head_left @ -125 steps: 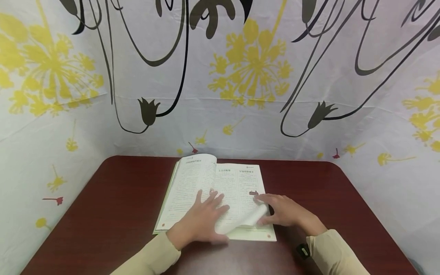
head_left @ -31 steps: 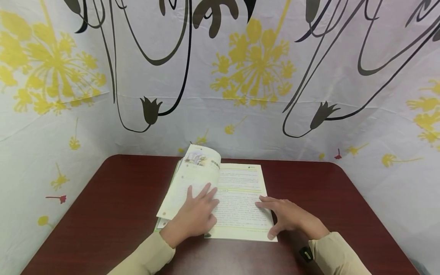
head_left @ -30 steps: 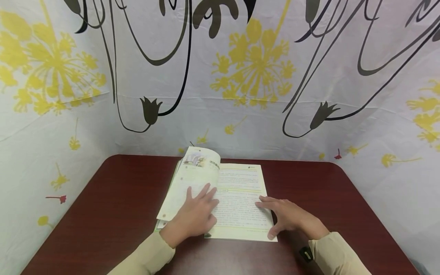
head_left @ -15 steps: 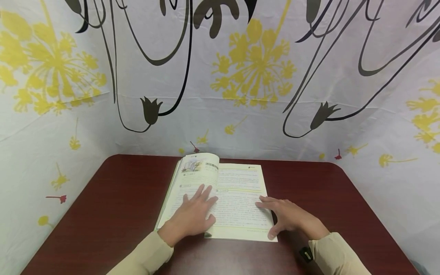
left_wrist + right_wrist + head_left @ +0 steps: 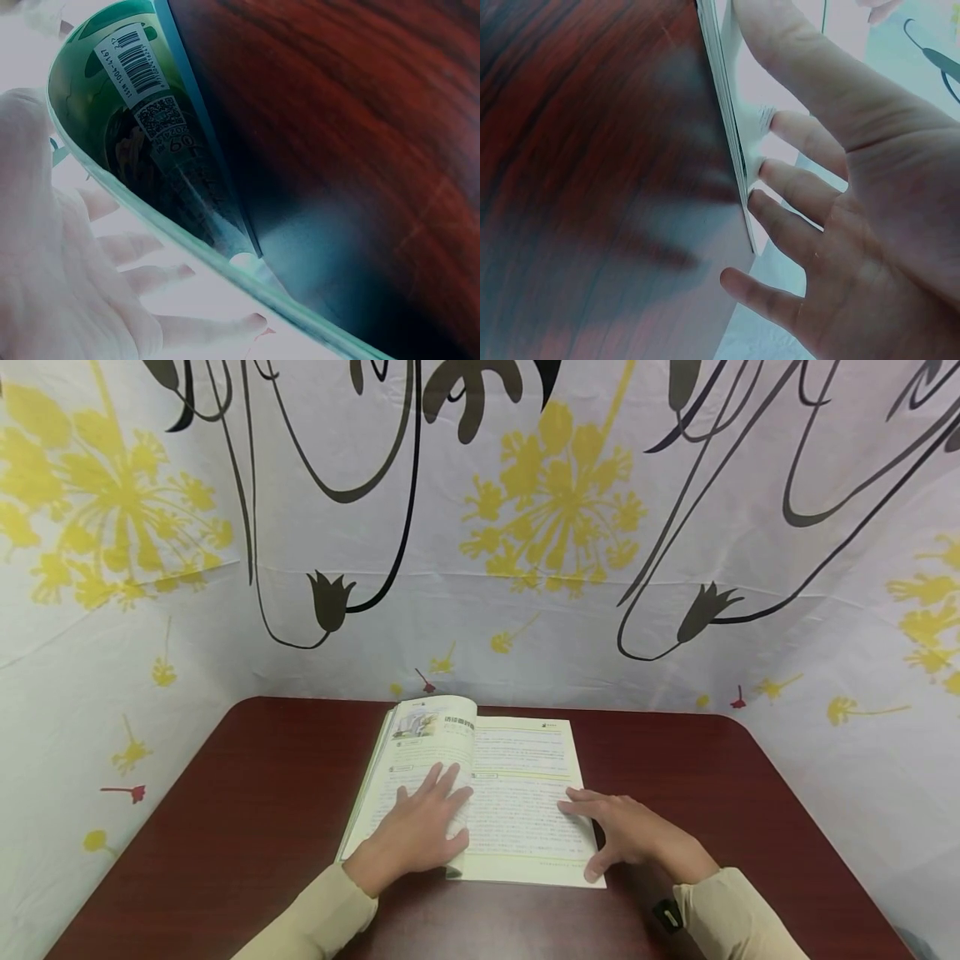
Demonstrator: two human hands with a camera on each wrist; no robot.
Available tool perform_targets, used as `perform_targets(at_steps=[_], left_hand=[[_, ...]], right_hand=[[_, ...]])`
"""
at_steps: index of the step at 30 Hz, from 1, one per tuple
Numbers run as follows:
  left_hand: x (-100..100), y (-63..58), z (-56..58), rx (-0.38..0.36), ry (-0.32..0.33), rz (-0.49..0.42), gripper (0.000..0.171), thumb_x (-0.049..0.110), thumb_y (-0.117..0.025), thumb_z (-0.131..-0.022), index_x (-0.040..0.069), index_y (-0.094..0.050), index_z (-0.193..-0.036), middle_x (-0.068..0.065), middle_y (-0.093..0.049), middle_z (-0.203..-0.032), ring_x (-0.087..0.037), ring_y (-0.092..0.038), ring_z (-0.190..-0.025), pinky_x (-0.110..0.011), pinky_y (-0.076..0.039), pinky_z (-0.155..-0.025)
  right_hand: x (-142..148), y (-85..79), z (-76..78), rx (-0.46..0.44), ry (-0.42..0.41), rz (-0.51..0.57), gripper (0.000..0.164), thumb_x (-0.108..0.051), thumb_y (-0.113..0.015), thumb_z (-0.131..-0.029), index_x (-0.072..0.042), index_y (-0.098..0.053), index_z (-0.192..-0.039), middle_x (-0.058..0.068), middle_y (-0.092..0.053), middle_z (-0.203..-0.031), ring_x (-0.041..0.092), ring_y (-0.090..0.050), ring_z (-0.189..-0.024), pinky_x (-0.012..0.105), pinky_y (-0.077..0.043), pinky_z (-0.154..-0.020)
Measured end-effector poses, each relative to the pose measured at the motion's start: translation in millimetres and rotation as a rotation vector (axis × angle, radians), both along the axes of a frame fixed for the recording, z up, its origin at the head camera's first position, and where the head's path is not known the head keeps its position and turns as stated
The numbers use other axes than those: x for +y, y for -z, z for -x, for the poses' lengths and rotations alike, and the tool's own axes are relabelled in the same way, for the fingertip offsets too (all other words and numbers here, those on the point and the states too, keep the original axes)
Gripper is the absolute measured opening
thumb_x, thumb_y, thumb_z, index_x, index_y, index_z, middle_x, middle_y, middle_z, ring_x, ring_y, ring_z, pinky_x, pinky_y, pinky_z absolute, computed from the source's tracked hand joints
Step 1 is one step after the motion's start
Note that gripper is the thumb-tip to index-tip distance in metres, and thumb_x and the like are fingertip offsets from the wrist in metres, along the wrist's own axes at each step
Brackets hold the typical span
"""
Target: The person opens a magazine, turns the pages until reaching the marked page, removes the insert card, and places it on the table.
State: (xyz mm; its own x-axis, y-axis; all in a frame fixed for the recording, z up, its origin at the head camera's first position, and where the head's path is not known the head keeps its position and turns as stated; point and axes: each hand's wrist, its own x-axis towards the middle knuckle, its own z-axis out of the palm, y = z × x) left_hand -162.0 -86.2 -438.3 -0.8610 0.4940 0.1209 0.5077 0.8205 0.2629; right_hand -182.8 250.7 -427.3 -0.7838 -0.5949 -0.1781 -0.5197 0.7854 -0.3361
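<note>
An open magazine (image 5: pixel 528 760) lies on the dark red table, its left stack of pages bulging up toward the spine. Across the left page, near the fold, rests my left hand (image 5: pixel 416 827) with fingers spread. In the left wrist view the magazine's back cover (image 5: pixel 139 97) curves off the table, showing a barcode and a square code. My right hand (image 5: pixel 630 831) touches the right page's outer edge, thumb at the lower corner and fingertips on the paper. The right wrist view shows that hand (image 5: pixel 855 202) with fingers extended over the page edges (image 5: pixel 731 112).
The table (image 5: pixel 277 793) has a glossy wood-grain top with rounded far corners. A white cloth (image 5: pixel 555 643) printed with yellow and grey flowers hangs behind and at both sides. A small black device (image 5: pixel 666 914) sits at the right wrist.
A page with a picture has been turned to the left and has settled flat under the left hand. That hand has shifted slightly left; the right hand stays at the right edge.
</note>
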Motion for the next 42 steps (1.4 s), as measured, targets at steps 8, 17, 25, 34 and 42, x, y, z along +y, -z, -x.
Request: perform_targets(at_steps=[8, 17, 25, 34, 42], left_hand=[[1, 1.3, 0.0, 0.035, 0.01, 0.004, 0.051, 0.034, -0.059, -0.092, 0.014, -0.056, -0.138, -0.014, -0.037, -0.156, -0.038, -0.032, -0.144, -0.076, -0.037, -0.091], [3, 0.1, 2.4, 0.032, 0.014, 0.023, 0.051, 0.034, -0.057, -0.093, 0.013, -0.054, -0.14, -0.015, -0.035, -0.157, -0.037, -0.029, -0.146, -0.074, -0.033, -0.098], [7, -1.4, 3.3, 0.104, 0.066, 0.045, 0.051, 0.038, -0.06, -0.092, 0.014, -0.057, -0.137, -0.016, -0.039, -0.154, -0.035, -0.032, -0.145, -0.071, -0.028, -0.104], [21, 4.0, -1.0, 0.171, 0.272, 0.168, 0.064, 0.066, -0.06, -0.086, 0.02, -0.063, -0.131, -0.006, -0.053, -0.146, -0.026, -0.039, -0.142, -0.066, -0.025, -0.11], [24, 4.3, -6.6, 0.229, 0.269, 0.221, 0.075, 0.073, -0.066, -0.075, 0.022, -0.062, -0.129, -0.005, -0.054, -0.143, -0.027, -0.042, -0.139, -0.062, -0.032, -0.108]], right_hand=[[0, -0.4, -0.6, 0.008, 0.002, -0.004, 0.101, -0.043, -0.092, -0.055, -0.009, -0.055, -0.143, 0.019, -0.046, -0.15, 0.043, -0.048, -0.131, 0.058, -0.044, -0.094], [0, -2.2, 1.0, -0.035, 0.029, -0.001, 0.102, -0.045, -0.09, -0.056, -0.009, -0.053, -0.144, 0.019, -0.043, -0.152, 0.038, -0.041, -0.139, 0.07, -0.033, -0.098], [-1, -2.9, 4.2, -0.004, 0.014, 0.003, 0.1, -0.052, -0.087, -0.056, -0.009, -0.056, -0.141, 0.019, -0.048, -0.148, 0.039, -0.044, -0.136, 0.065, -0.037, -0.098], [-4, -0.6, 4.5, 0.119, -0.013, 0.008, 0.08, -0.054, -0.083, -0.068, -0.009, -0.065, -0.132, 0.017, -0.058, -0.138, 0.037, -0.055, -0.126, 0.055, -0.048, -0.091], [-6, 0.5, 4.3, 0.117, -0.002, 0.025, 0.08, -0.061, -0.079, -0.072, -0.008, -0.066, -0.131, 0.015, -0.061, -0.135, 0.033, -0.057, -0.125, 0.052, -0.049, -0.092]])
